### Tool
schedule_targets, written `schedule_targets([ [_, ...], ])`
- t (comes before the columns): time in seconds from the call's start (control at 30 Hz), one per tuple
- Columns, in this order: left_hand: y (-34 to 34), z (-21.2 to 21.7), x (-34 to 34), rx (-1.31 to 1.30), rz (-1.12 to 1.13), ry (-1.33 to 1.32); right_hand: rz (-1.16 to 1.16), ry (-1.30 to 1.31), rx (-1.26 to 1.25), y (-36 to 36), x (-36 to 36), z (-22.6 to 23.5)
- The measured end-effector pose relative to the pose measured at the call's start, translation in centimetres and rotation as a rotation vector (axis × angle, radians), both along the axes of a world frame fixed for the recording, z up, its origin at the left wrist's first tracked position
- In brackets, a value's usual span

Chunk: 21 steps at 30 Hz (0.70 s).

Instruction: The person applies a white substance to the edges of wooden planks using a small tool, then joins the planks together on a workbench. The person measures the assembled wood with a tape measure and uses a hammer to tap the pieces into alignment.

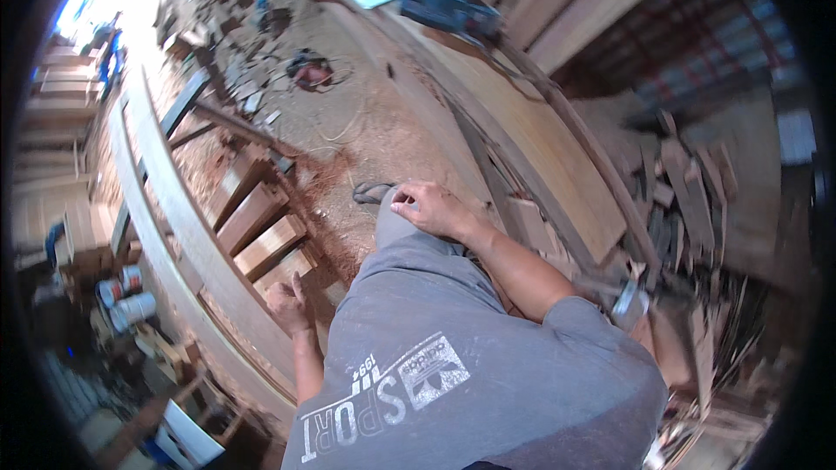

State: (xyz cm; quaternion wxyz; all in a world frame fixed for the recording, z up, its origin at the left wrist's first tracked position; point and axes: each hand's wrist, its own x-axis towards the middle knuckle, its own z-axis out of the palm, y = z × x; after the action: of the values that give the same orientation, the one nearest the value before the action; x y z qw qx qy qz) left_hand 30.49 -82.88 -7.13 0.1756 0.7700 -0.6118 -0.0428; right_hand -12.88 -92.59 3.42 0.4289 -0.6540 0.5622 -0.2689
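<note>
My right hand [433, 210] hangs over my grey-clad thigh, its fingers loosely bent, with a small gap between thumb and fingers and nothing seen in it. Lower down at the left, my left hand [289, 305] is beside a long pale wooden beam [193, 222]; one digit points up and no held thing shows. Whether it touches the beam I cannot tell. Several thick wooden blocks [271, 244] lie just beyond that hand. A sandalled foot [373, 193] stands on the sawdust-covered floor.
A wide plank [531, 148] lies along a bench to my right, with a blue-green power tool [446, 4] at its far end. On the floor ahead are a red-and-dark tool [311, 72], a thin cord and wood offcuts [235, 65]. Scrap wood [688, 183] leans at the right.
</note>
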Motion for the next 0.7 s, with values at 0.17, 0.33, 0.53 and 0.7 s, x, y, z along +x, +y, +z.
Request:
schedule_targets([
  [0.17, 0.2, 1.1, -3.9, 0.062, -0.318, 0.149, -0.161, 0.057, 0.050, 8.5, -1.6, -2.8],
  [0.33, 0.6, 4.0, -5.0, 0.225, -0.284, 0.152, -0.186, 0.070, 0.124, 10.1, -0.3, -2.5],
  [0.53, 4.9, 4.1, -3.0, 0.028, -0.034, 0.339, -0.604, 0.161, -0.260, 11.0, -4.1, -3.8],
  [0.7, 10.8, 3.3, -3.4, 0.103, 0.108, 0.504, -0.746, 0.775, -0.408, 18.6, -21.2, 0.1],
])
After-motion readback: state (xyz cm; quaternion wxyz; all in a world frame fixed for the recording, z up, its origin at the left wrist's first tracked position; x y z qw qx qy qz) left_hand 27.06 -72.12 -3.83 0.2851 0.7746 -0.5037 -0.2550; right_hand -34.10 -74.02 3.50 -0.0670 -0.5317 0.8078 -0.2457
